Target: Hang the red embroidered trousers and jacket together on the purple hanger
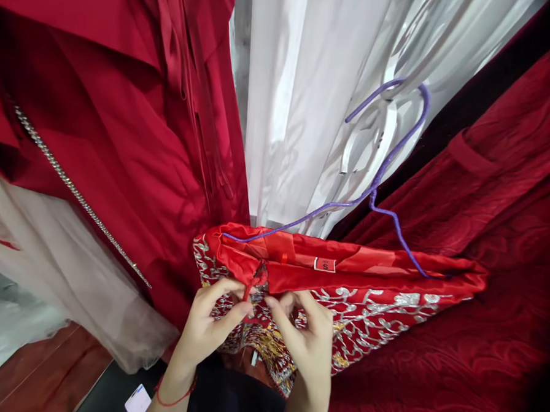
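Note:
A red garment with silver and gold embroidery, which looks like a skirt [380, 313], hangs from a purple wire hanger [333, 204]. The hanger's two arms reach inside its satin-lined top edge, where a small label [325, 265] marked "S" is sewn. At a gap in that edge, my left hand [216, 316] pinches a thin red fabric tie [248, 287] between thumb and fingers. Just right of the gap, my right hand [303, 330] is closed, its thumb and fingers pinching the skirt's embroidered front. Its fingertips are partly hidden, so the exact grip is unclear.
The hanger hooks onto a white curved metal stand [390, 123]. A dark red satin dress [113, 130] with a rhinestone trim hangs at left, above pale tulle [84, 239]. Textured red fabric [489, 340] fills the right. A phone-like white object [138, 402] lies at lower left.

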`<state>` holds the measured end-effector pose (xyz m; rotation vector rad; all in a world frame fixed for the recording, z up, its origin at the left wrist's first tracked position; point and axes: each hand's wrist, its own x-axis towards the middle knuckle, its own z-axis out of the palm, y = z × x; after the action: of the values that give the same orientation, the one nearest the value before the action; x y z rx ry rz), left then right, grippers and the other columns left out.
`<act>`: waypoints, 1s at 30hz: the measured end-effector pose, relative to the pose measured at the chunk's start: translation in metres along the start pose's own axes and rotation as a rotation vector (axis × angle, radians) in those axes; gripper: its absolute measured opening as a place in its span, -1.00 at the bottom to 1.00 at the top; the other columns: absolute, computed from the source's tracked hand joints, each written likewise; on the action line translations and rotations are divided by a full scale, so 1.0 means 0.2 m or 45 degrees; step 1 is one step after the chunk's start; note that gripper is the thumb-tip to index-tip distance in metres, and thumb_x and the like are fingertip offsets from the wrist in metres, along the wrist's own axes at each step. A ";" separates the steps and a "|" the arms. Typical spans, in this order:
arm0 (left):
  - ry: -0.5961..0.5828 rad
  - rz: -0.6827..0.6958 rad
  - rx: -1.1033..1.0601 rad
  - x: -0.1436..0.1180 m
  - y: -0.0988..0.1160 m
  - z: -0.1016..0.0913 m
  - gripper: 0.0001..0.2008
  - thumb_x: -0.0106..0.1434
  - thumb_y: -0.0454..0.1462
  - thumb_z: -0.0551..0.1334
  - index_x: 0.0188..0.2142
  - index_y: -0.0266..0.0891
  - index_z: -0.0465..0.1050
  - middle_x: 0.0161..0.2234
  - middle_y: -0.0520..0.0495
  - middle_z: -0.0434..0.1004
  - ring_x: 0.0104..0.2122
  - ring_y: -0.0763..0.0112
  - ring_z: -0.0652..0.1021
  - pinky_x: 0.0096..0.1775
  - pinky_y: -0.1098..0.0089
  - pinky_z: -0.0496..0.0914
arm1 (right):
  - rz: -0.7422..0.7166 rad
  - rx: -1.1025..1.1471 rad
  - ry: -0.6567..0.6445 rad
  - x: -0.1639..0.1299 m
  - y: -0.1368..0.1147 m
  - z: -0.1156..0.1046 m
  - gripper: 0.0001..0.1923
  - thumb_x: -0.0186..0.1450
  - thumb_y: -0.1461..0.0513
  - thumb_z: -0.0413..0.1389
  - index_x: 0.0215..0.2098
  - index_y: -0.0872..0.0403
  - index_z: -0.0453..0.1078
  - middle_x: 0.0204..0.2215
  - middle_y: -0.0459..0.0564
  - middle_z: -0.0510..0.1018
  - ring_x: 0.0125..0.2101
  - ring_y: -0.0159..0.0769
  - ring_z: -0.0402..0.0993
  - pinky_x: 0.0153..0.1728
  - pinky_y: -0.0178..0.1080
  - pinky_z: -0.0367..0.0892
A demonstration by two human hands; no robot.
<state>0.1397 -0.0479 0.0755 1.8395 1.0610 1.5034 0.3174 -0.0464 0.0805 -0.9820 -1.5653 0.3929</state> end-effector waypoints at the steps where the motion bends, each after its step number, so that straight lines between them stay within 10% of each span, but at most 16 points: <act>1: -0.018 0.022 0.020 0.01 0.01 0.00 -0.93 0.32 -0.34 0.27 -0.23 -0.15 0.53 -0.45 0.06 0.62 -0.45 0.46 0.59 -0.27 0.52 0.43 | 0.018 -0.004 0.023 0.01 -0.01 0.03 -0.72 0.30 0.27 0.23 -0.51 0.05 0.27 -0.66 -0.24 0.35 -0.64 -0.50 0.27 -0.53 -0.38 0.24; 9: -0.082 0.142 0.084 0.08 0.01 -0.03 -0.86 0.33 -0.31 0.25 -0.36 -0.17 0.56 -0.45 0.00 0.64 -0.47 0.41 0.58 -0.30 0.45 0.43 | -0.064 -0.137 0.242 0.00 -0.01 0.17 -0.72 0.32 0.32 0.17 -0.52 0.04 0.25 -0.66 -0.24 0.33 -0.66 -0.50 0.23 -0.56 -0.37 0.17; 20: 0.367 0.173 0.200 0.11 -0.02 -0.02 -0.93 0.30 -0.36 0.27 -0.29 -0.18 0.54 -0.36 0.01 0.60 -0.34 0.41 0.57 -0.21 0.44 0.43 | -0.191 -0.328 0.603 0.03 0.03 0.03 -0.87 0.31 0.36 0.18 -0.27 -0.01 0.48 -0.39 -0.07 0.43 -0.37 -0.32 0.38 -0.37 -0.27 0.31; 26: 0.111 -0.124 -0.355 0.05 -0.01 -0.09 -0.78 0.41 -0.34 0.11 -0.10 -0.06 0.51 -0.51 0.11 0.48 -0.63 0.54 0.42 -0.51 0.50 0.34 | 0.084 -0.005 0.276 -0.01 -0.04 0.00 -0.95 0.36 0.28 0.15 -0.27 0.02 0.46 -0.49 -0.13 0.44 -0.50 -0.38 0.36 -0.46 -0.30 0.27; 30: -0.553 -0.040 -0.110 0.05 0.03 -0.22 -0.68 0.30 -0.35 0.17 -0.55 -0.15 0.56 -0.56 0.00 0.49 -0.57 0.47 0.46 -0.41 0.44 0.38 | 0.310 0.071 0.260 -0.02 -0.04 -0.02 -0.72 0.45 0.17 0.02 -0.39 0.06 0.42 -0.60 -0.16 0.32 -0.58 -0.43 0.22 -0.53 -0.33 0.17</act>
<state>0.0992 -0.0455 0.0956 1.9565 0.7970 1.0434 0.3180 -0.0554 0.0839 -1.1365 -1.2494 0.4867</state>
